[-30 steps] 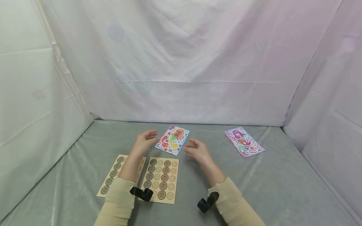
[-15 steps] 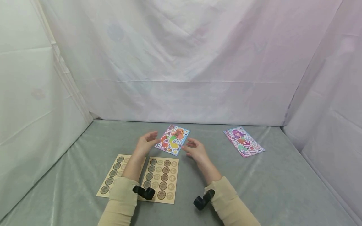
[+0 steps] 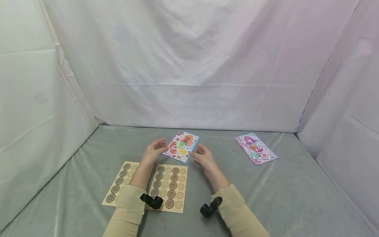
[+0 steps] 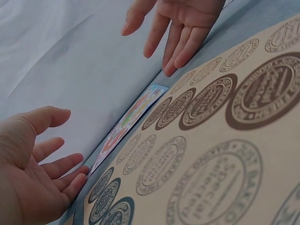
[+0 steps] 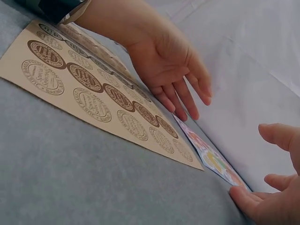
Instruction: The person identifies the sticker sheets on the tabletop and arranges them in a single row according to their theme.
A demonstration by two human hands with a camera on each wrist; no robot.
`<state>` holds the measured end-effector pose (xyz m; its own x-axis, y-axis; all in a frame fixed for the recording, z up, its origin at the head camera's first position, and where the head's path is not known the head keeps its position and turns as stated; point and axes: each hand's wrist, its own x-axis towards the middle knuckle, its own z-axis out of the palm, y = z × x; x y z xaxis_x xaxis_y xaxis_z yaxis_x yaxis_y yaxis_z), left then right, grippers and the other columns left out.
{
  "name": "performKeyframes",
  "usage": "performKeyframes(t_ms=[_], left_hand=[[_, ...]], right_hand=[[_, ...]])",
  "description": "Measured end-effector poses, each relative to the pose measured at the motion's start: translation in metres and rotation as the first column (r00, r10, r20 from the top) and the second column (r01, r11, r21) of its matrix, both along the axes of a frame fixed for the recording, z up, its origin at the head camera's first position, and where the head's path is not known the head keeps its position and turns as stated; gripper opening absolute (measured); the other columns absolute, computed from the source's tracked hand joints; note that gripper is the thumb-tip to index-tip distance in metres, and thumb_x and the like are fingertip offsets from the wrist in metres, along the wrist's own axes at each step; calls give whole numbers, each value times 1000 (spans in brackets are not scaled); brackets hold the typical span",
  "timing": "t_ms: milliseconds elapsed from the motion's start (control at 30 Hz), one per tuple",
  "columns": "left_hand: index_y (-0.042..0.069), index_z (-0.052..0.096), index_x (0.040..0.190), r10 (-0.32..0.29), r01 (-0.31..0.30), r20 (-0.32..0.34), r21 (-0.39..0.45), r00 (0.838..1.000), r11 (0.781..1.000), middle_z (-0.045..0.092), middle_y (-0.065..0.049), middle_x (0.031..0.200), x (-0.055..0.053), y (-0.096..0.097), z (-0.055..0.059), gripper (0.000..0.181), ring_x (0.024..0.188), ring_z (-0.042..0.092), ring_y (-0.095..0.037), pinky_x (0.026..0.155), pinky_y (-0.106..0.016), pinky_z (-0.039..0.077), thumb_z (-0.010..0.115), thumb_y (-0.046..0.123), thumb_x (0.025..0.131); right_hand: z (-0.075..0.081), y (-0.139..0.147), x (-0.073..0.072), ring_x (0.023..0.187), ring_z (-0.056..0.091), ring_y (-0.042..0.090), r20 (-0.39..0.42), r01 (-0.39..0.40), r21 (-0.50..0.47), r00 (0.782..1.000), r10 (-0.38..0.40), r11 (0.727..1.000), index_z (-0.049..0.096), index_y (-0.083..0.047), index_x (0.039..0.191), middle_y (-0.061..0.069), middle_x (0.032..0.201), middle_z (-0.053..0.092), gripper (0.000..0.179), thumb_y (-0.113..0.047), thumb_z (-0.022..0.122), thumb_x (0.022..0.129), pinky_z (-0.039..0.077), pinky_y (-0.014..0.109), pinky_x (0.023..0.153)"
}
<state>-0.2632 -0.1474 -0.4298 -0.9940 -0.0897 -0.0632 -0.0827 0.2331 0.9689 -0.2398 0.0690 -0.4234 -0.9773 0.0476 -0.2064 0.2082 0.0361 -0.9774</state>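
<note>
Pale, faintly printed fabric drapes [image 3: 189,65] stand around a tabletop covered in grey cloth [image 3: 275,197]. Two rectangular beige paper sheets of round stickers lie side by side: the left sheet [image 3: 119,182] partly under the left forearm, the right sheet [image 3: 168,184] mostly exposed. Beyond them lies a blue-and-purple glossy paper sheet of cartoon stickers [image 3: 181,148], between the hands; a pink-and-purple cartoon sticker sheet [image 3: 256,149] sits well apart, to the right. The left hand [image 3: 154,152] and right hand [image 3: 205,158] both have a loose, spread grip, holding nothing; contact with the sheet between them is unclear. Smallest, a round brown-printed sticker [image 4: 213,183] reads "JUST BAKED" and "Special selected".
</note>
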Motion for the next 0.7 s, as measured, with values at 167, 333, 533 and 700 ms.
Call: performKeyframes(t_ms=[167,333,533,700], left_hand=[[7,45,141,-11,11,9,-4,1000,1000,47,-17,140,0,1,-2,60,130,41,-34,107,-48,31,70,12,86],[5,42,143,-49,49,5,3,999,999,45,-19,141,5,3,-3,63,131,40,-34,107,-48,30,69,12,87],[4,39,144,-87,87,-6,-19,996,996,44,-20,142,9,7,-2,64,131,40,-35,107,-49,31,69,14,88],[5,39,144,-84,84,9,-29,996,996,44,-19,142,9,8,-2,64,131,40,-34,107,-48,31,69,15,88]], right_hand=[[-3,1,0,131,40,34,-1,-19,-32,1000,19,999,37,-1,144,24,146,36,71,-12,73,84,47,37,93],[-6,3,0,134,35,33,-5,-59,-60,998,59,996,33,-1,146,23,148,32,71,-13,71,87,44,39,98],[-8,5,1,138,29,33,-27,-119,-97,993,117,988,28,1,147,23,150,29,72,-15,67,90,37,43,104],[-10,4,2,138,28,32,-41,-171,-123,985,167,978,23,1,149,22,151,28,74,-18,66,91,33,44,107]])
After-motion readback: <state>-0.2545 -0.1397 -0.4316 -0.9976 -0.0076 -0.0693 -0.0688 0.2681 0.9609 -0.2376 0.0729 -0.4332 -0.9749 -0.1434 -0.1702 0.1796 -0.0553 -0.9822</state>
